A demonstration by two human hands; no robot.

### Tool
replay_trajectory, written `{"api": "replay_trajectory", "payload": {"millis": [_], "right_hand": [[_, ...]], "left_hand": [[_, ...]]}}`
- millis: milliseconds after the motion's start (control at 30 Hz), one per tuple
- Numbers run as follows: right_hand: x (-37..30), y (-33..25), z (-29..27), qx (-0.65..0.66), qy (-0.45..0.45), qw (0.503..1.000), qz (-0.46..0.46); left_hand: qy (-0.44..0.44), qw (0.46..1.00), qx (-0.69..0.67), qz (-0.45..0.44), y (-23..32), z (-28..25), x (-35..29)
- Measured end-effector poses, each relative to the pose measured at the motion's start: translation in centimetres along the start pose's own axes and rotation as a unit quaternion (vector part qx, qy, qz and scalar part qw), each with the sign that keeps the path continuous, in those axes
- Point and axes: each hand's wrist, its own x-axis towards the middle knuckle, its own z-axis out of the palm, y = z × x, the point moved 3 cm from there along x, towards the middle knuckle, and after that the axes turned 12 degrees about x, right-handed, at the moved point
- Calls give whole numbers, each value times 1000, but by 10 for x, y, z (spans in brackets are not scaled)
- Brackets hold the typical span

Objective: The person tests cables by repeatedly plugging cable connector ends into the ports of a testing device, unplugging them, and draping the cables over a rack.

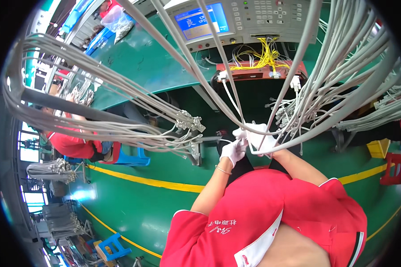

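My left hand, in a white glove, is closed with its fingertips against my right hand; what they pinch is hidden. My right hand, also gloved, is closed around a pale grey cable that loops past its fingers. Other grey cables come down from above and cross in front of my hands. Thinner white leads run from a white plug and a second white plug, both at a red connection box beyond my hands.
A tester with a lit blue screen stands on the green bench. Yellow wires run to the red box. Cable bundles hang on a left rack and at right. A co-worker in red sits left near a blue stool.
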Motion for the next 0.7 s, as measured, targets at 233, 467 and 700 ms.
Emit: {"api": "replay_trajectory", "payload": {"millis": [233, 467, 700], "right_hand": [[6, -21, -21, 159, 117, 968, 156], [-16, 91, -46, 217, 35, 954, 203], [15, 65, -61, -125, 134, 981, 69]], "left_hand": [[198, 971, 109, 74, 3, -61, 20], [-85, 969, 148, 179, 87, -1, -41], [29, 932, 168, 321, 161, 60, -91]]}}
